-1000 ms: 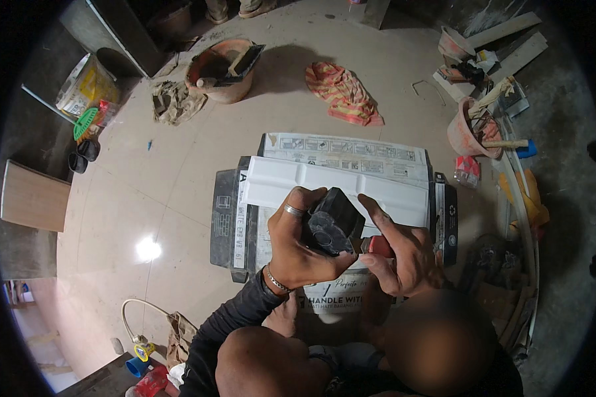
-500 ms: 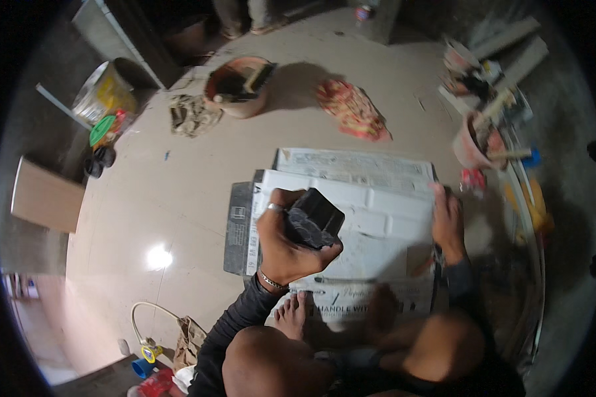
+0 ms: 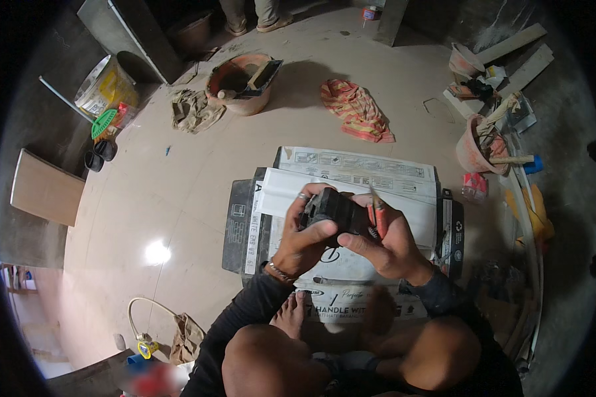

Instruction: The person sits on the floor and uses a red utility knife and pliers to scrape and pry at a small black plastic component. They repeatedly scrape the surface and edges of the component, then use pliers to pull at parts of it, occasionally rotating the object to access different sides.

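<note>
My left hand (image 3: 297, 243) is closed around a black boxy block (image 3: 334, 210), which it holds above the cardboard. The block's exact kind is hard to make out. My right hand (image 3: 398, 250) grips a small red-handled tool (image 3: 377, 217) with a thin pointed tip, and its thumb and fingers also meet the block's right side. Beneath both hands lies a flattened printed cardboard box (image 3: 364, 164), white with black side flaps. A glossy white strip-like piece (image 3: 278, 192) rests across it, partly hidden by my hands.
A tub (image 3: 238, 104) with a trowel-like tool and a striped cloth (image 3: 357, 111) are on the tiled floor ahead. Another bucket (image 3: 475, 145) with tools stands right. A yellow-white pail (image 3: 106, 86) and wooden board (image 3: 46, 188) are left. Someone's feet (image 3: 271, 25) show at the top.
My right hand has left the white piece's right edge and come in to the block, with the red-handled tool now showing. The block has turned; less white surface covers the cardboard.
</note>
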Motion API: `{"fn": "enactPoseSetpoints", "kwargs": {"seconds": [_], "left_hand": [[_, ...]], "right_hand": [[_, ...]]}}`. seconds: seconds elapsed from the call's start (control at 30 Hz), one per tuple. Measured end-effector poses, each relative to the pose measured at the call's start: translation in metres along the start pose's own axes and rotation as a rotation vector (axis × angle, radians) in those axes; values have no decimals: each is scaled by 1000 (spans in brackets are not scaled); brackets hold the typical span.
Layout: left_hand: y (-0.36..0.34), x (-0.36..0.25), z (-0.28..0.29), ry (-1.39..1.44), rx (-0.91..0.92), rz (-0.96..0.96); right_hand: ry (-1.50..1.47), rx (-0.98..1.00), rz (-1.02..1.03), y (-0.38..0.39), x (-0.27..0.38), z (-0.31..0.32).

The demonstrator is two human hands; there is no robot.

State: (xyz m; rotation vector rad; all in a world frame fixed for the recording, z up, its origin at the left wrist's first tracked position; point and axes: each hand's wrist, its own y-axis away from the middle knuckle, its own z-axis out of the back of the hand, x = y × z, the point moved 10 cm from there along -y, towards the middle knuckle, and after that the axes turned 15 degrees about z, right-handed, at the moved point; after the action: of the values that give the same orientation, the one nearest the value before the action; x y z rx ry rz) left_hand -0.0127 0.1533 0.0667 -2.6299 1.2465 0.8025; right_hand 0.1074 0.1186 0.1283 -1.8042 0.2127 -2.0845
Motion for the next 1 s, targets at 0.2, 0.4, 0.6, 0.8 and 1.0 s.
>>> {"fn": "enactPoseSetpoints", "kwargs": {"seconds": [0.2, 0.4, 0.6, 0.8, 1.0], "left_hand": [[4, -11, 11, -245, -104, -75], [14, -35, -4, -639, -205, -247], [15, -23, -7, -437, -203, -123], [16, -22, -12, -334, -178, -119], [15, -21, -14, -358, -182, -110]], "right_hand": [[60, -19, -116, 7, 11, 15], [341, 184, -83, 14, 25, 23], [503, 302, 28, 11, 39, 17], [518, 336, 89, 8, 39, 12], [523, 343, 140, 10, 43, 13]]}}
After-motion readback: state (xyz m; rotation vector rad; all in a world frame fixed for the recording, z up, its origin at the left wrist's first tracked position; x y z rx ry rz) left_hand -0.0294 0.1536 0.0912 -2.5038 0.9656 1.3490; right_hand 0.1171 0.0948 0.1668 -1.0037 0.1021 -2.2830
